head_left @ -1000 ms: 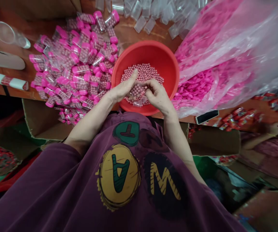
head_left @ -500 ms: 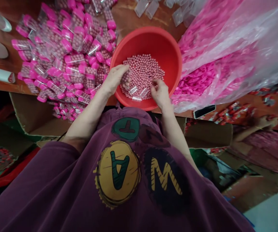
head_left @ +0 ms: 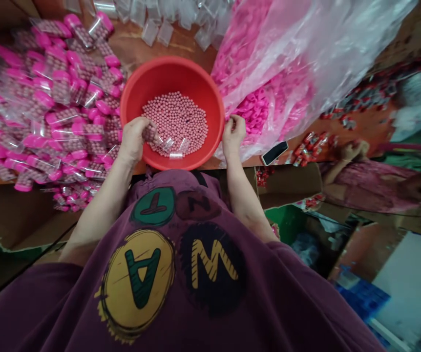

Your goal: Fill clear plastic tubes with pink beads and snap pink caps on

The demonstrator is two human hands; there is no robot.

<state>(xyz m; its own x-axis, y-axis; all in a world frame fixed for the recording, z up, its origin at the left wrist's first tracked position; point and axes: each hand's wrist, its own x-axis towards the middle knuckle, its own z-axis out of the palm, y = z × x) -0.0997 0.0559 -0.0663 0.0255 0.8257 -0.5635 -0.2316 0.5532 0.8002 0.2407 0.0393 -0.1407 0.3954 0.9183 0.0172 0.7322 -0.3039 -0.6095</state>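
Note:
My left hand (head_left: 134, 139) is over the left side of a red bowl (head_left: 205, 80), its fingers closed round a small clear bottle (head_left: 151, 133) that looks filled with pink beads. Round pink beads (head_left: 177, 117) are heaped in the bowl, and a few clear bottles (head_left: 176, 155) lie on them near the front. My right hand (head_left: 234, 134) is just outside the bowl's right rim, beside bright pink caps (head_left: 253, 110) in a clear plastic bag (head_left: 287, 73). Its fingers are curled together; whether they hold anything is hard to make out.
Filled bottles with pink caps (head_left: 64, 117) are piled to the left. Empty clear bottles (head_left: 150, 32) lie behind the bowl. A phone (head_left: 274, 153) rests at the table edge, near red pieces (head_left: 311, 146). Another person (head_left: 368, 183) sits at the right.
My right hand has left the beads and moved right, out over the bowl's rim to the pink caps. My left hand stays at the bowl's left with the bottle. The view has shifted right.

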